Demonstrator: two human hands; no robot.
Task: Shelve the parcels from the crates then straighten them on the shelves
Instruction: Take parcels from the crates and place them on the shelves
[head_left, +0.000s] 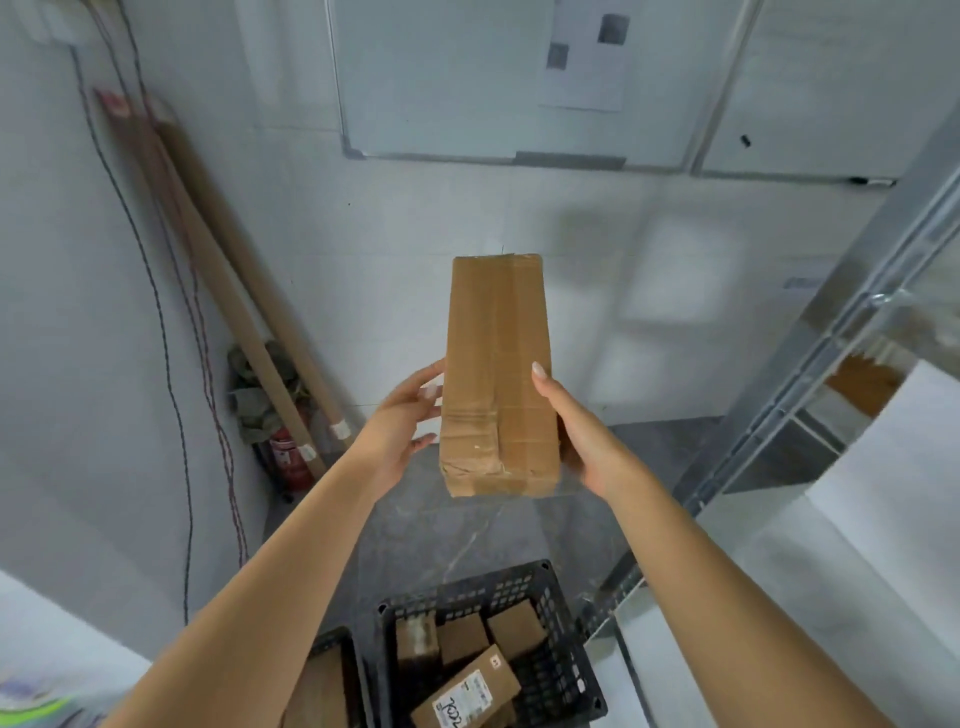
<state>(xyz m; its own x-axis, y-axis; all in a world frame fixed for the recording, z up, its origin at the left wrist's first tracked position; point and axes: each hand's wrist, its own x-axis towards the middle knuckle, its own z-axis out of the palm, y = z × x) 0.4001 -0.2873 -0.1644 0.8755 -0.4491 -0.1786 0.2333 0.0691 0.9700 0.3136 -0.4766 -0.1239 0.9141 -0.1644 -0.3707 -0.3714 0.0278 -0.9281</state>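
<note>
parcel (497, 374), brown-taped | left grip (408, 418) and right grip (584, 441) both clamped on it | crate (563, 644): labelled box (467, 686), writing unreadable

- White label (464, 693) on the tilted parcel (498, 675) lying topmost in the black crate (569, 670), toward the crate's near right corner: large dark handwriting, four characters resembling "2001" seen sideways, reading uncertain. The fine printed lines beside it are too small to read.
- Small white sticker (495, 662) at the same parcel's upper corner: dark marks, illegible.
- Paper sheet (584, 78) on the whiteboard (441, 78): two grey square patches, blurred, nothing readable.
- Red fire extinguisher (288, 460) in the room's left corner: pale label patch, print unreadable.
- Held parcel (498, 374): brown tape bands on the facing side, and any print there cannot be made out.
</note>
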